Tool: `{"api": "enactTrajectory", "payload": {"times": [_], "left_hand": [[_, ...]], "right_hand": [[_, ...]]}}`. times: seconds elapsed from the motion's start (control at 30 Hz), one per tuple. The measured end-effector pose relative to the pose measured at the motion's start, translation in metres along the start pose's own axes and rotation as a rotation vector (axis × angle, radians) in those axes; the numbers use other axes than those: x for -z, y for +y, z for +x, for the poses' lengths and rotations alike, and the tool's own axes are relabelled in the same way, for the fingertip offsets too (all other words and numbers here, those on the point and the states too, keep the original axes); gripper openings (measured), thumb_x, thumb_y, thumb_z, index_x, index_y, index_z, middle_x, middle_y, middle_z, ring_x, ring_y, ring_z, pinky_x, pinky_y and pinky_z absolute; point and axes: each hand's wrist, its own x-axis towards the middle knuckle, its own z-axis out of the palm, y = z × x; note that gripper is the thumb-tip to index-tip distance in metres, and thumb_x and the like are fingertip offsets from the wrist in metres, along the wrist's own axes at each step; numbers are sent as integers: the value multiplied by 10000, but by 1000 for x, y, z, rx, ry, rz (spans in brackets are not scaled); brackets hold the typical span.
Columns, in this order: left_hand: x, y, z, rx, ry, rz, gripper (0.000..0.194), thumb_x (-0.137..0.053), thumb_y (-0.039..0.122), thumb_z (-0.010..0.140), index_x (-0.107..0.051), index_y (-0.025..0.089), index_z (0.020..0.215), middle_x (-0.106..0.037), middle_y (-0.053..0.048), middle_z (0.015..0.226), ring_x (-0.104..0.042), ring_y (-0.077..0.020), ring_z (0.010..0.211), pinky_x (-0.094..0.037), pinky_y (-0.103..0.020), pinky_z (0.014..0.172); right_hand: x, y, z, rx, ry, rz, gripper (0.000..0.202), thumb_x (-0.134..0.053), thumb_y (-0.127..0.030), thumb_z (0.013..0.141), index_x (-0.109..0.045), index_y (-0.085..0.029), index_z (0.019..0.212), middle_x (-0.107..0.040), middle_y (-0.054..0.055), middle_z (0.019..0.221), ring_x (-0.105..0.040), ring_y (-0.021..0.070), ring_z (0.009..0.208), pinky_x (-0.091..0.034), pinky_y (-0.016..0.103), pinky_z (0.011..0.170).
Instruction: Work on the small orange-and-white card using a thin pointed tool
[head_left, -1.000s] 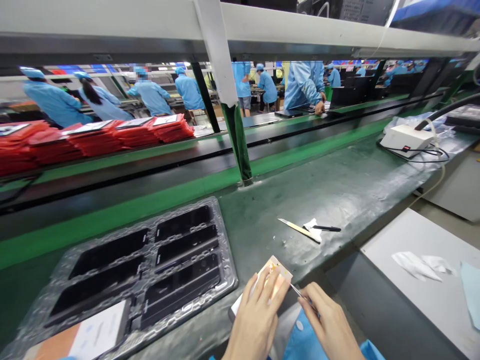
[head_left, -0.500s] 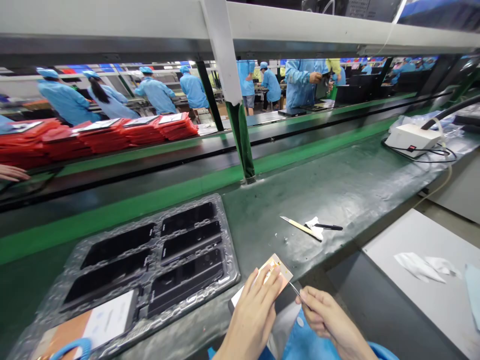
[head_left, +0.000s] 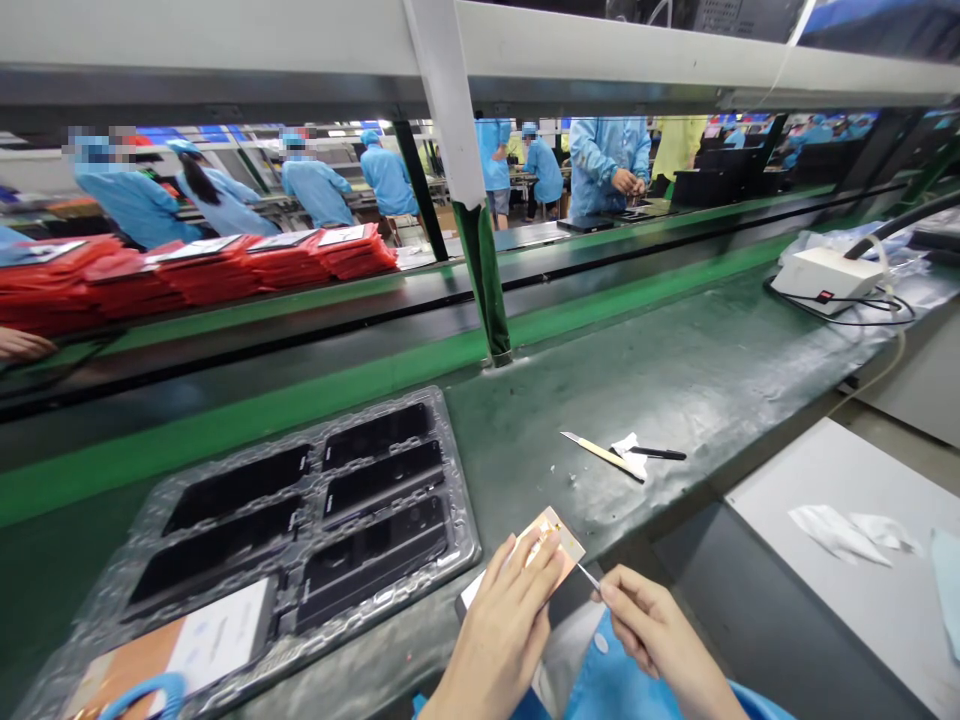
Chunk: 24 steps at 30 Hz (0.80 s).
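At the far left, red bags (head_left: 210,278) are lying in stacks beyond the desk (head_left: 600,350). Nearer, a clear tray (head_left: 463,520) is holding dark phones (head_left: 375,560); in its near left place an orange-and-white plate (head_left: 217,630) is lying, with a blue ring (head_left: 172,683) over it. To the right of the tray, at the desk's front edge, the left hand (head_left: 510,610) is resting on a copper-coloured panel (head_left: 570,550); its fingers are lying flat over the top, and I cannot tell if they are gripping. The right hand (head_left: 652,625) is pinching a thin tool (head_left: 589,577) between its fingers, and the tip is pointing to the panel's right edge. Just beyond, a yellow knife (head_left: 600,455) is lying beside a tissue (head_left: 631,450) and a slim black stick (head_left: 664,454). Farther right, a white box (head_left: 829,278) is standing, and crumpled wipes (head_left: 832,530) are lying on a grey cabinet (head_left: 787,480).
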Motion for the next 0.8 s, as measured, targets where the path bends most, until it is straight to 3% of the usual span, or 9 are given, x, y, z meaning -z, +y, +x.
{"api": "enactTrajectory", "payload": {"times": [0.13,0.3,0.47,0.67,0.8], "left_hand": [[1,-2,-1,-9,6,-20,538,-394,-20,849,-522,147,1344,-600,-78,1386,-539,-207,1309,-487,-419,1075],[1,-3,-3,7,-4,-46,578,-412,-3,866,-467,177,1413,-605,-76,1382,-533,-205,1315,-469,-414,1093],[1,-4,-3,4,5,-56,543,-417,16,892,-470,175,1408,-615,-79,1370,-539,-205,1309,-468,-413,1095],[1,-4,-3,2,-8,-33,495,-409,20,898,-509,161,1362,-598,-74,1388,-519,-208,1326,-475,-416,1085],[0,-4,-4,14,-9,-46,522,-417,21,892,-498,181,1382,-586,-66,1404,-486,-201,1353,-455,-407,1104]], "right_hand": [[-2,2,0,-10,-17,58,629,-652,-816,624,-498,-217,738,-237,-159,436,-116,33,387,-85,195,373],[-2,7,2,2,24,69,605,-711,-767,611,-506,-206,708,-439,-103,500,-177,17,373,-74,195,363],[-4,6,1,-25,5,82,649,-646,-827,611,-539,-200,741,-222,-161,399,-115,33,368,-60,209,366],[-6,3,-1,21,43,73,616,-719,-769,595,-489,-206,691,-441,-100,517,-174,11,374,-80,199,364],[-5,4,0,5,48,64,643,-644,-816,628,-561,-189,744,-315,-132,419,-164,33,370,-98,208,375]]}}
